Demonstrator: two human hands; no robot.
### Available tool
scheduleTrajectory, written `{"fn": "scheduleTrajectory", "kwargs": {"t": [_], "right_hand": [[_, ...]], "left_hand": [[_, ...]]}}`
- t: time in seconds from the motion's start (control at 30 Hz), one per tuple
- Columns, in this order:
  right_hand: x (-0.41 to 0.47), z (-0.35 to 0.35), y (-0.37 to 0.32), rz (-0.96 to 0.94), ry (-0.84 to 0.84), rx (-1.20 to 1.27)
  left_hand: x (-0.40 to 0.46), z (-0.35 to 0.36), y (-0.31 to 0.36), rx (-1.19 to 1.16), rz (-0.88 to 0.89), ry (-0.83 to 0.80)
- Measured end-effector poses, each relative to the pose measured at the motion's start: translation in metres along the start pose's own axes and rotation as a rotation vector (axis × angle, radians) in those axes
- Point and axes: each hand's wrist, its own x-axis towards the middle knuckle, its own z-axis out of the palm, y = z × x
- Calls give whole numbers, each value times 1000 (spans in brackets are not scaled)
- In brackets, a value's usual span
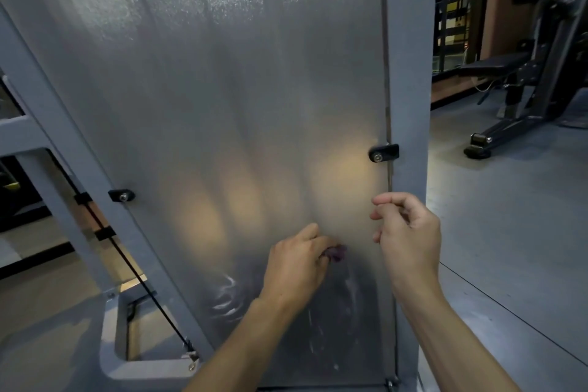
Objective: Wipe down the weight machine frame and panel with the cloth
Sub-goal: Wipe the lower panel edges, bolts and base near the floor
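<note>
the frosted panel [222,89] of the weight machine is standing tall, its long axis running up and down, held between the grey frame [410,73] uprights by black clips [383,153]. the left hand [296,267] is reaching up from below, fingers curled round a small bunched purple cloth [432,253] and pressing it against the lower middle of the panel. the right hand [407,232] is hovering just beside the right upright, fingers loosely curled and holding nothing. white smears are showing on the panel beneath the cloth. a black bench [496,65] is sitting well apart at right.
</note>
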Motion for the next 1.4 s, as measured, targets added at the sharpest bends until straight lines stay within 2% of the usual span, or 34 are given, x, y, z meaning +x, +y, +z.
{"fn": "scheduleTrajectory", "kwargs": {"t": [0.07, 0.23, 0.33, 0.43, 0.6, 0.77, 0.8, 0.9, 0.97, 1.07, 1.17, 1.4], "right_hand": [[-1, 0, -2, -3, 6, 5], [-4, -3, -4, -3, 20, 6], [-3, -6, -6, -13, 38, 14], [-1, -10, -8, -15, 66, 23], [1, -13, -7, -24, 95, 36], [2, -13, -7, -32, 131, 50], [1, -13, -8, -32, 135, 53], [1, -12, -10, -17, 146, 61], [1, -11, -10, -4, 155, 63], [2, -10, -10, 19, 173, 80], [2, -8, -13, 45, 179, 106], [-3, -4, -14, 77, 179, 164]], "left_hand": [[13, -15, 4, -18, 18, 33], [63, -56, 36, 38, 119, 356], [72, -59, 45, 67, 136, 386], [57, -39, 41, 27, 102, 352], [18, 10, 26, 30, 111, 95], [28, 0, 27, 22, 126, 56], [35, -8, 29, -4, 132, 65], [68, -35, 45, -1, 196, 256], [88, -50, 55, 41, 214, 327], [94, -55, 58, 45, 224, 345], [78, -40, 57, -51, 227, 339], [34, 19, 45, 43, 205, 53]]}}
